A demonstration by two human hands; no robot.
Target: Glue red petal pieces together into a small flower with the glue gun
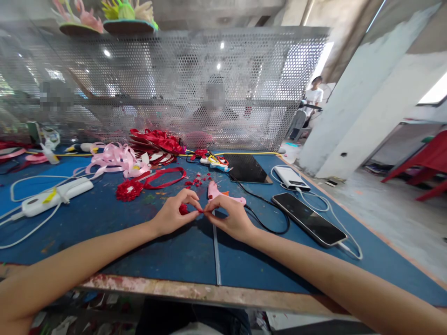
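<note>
My left hand (176,212) and my right hand (228,217) meet fingertip to fingertip above the blue table. Both pinch a tiny bit of red ribbon (200,211), mostly hidden by the fingers. More red material (183,209) shows inside the curve of my left hand; whether it joins the pinched bit I cannot tell. Just behind my right hand lies a pink glue gun (213,190). Left of my hands is a red ribbon flower (128,190) with a pale centre, beside a strip of red ribbon (167,176). Small red scraps (198,180) are scattered beyond my fingers.
Pink ribbon (113,158) and a red ribbon heap (157,142) lie at the back. A white power strip (57,196) sits left; a phone (309,218), power bank (291,177) and cables lie right. A perforated metal screen (167,88) closes the far side, with people beyond.
</note>
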